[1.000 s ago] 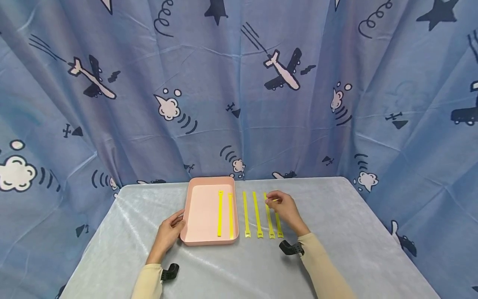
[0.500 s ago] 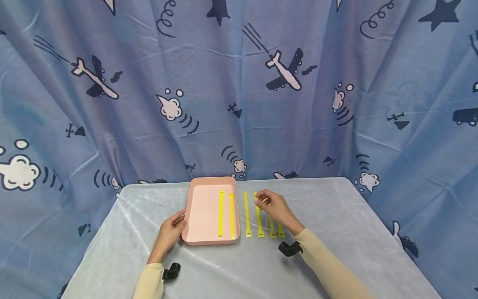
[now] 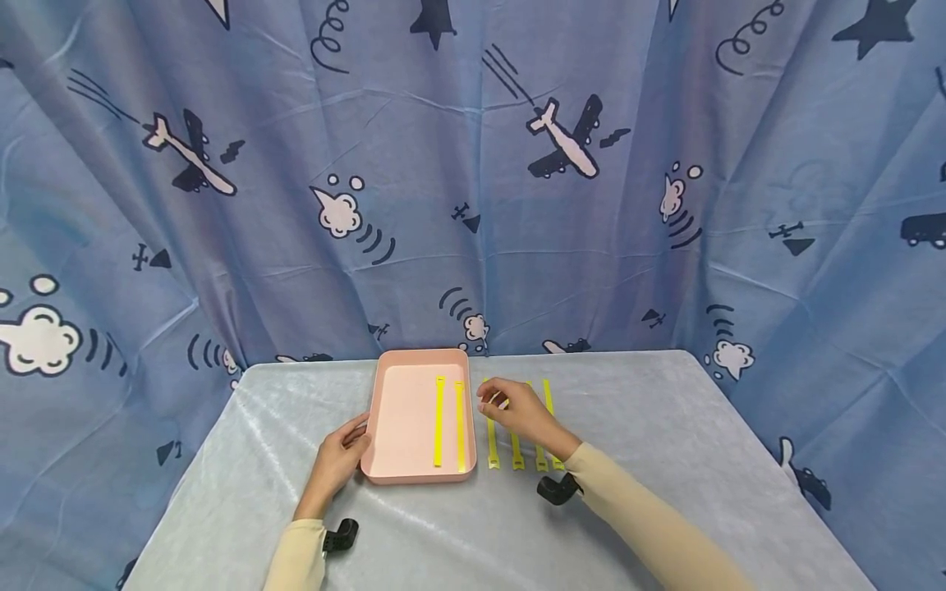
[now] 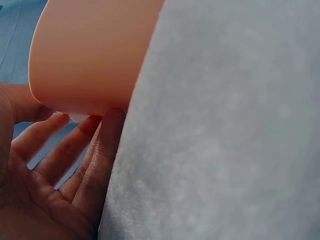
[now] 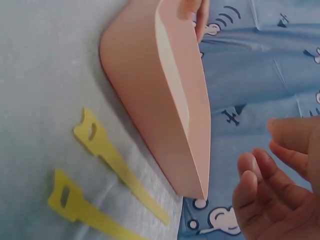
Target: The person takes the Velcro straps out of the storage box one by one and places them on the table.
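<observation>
My left hand (image 3: pixel 334 466) grips the left side of a pink tray (image 3: pixel 402 410); in the left wrist view the fingertips (image 4: pixel 114 116) press its outer wall, with the thumb at the rim. Two yellow slotted cable straps (image 3: pixel 439 427) lie lengthwise in the tray's right half. Several more yellow cable straps (image 3: pixel 493 447) lie in a row on the table just right of it. Over this row hovers my right hand (image 3: pixel 521 412), fingers loosely bent and nothing between thumb and fingers; it partly covers the straps' upper ends. The right wrist view shows two slotted strap heads (image 5: pixel 91 131) beside the tray wall.
A pale grey cloth covers the table (image 3: pixel 665 460). Behind it hangs a blue curtain (image 3: pixel 399 164) printed with planes and clouds. Each wrist wears a black camera mount (image 3: pixel 557 490) over a beige sleeve.
My right hand has moved left across the row of straps, close to the tray's right edge, uncovering the rightmost strap. The left hand stays at the tray.
</observation>
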### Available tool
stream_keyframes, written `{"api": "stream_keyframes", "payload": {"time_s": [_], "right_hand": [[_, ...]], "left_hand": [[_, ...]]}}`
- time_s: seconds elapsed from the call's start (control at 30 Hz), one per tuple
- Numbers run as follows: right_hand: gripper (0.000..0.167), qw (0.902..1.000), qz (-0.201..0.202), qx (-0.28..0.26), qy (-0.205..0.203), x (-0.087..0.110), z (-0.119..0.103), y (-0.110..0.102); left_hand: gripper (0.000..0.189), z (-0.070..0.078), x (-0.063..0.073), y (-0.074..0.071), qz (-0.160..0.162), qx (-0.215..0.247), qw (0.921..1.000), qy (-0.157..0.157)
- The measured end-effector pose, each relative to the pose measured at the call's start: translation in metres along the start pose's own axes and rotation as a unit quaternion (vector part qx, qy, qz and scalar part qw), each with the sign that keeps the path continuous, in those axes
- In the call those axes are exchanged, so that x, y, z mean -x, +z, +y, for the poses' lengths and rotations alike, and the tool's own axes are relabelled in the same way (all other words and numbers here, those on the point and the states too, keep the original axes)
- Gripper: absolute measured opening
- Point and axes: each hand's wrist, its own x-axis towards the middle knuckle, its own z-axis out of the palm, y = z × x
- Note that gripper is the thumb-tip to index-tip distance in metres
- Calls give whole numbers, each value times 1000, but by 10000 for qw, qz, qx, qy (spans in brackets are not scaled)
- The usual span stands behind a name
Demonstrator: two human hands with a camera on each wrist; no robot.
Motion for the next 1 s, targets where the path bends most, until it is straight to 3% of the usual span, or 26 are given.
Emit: {"api": "stream_keyframes", "payload": {"time_s": [0.47, 0.7, 1.0], "right_hand": [[21, 9979, -428, 239, -421, -7, -12, 24], [24, 9945, -556, 628, -634, -10, -13, 36], [25, 9740, -732, 1667, -1345, -18, -20, 41]], "left_hand": [[45, 1, 2, 2, 0, 38, 10000, -38], [45, 1, 2, 3, 10, 64, 10000, -75], [45, 0, 2, 1, -94, 86, 9999, -60]]}}
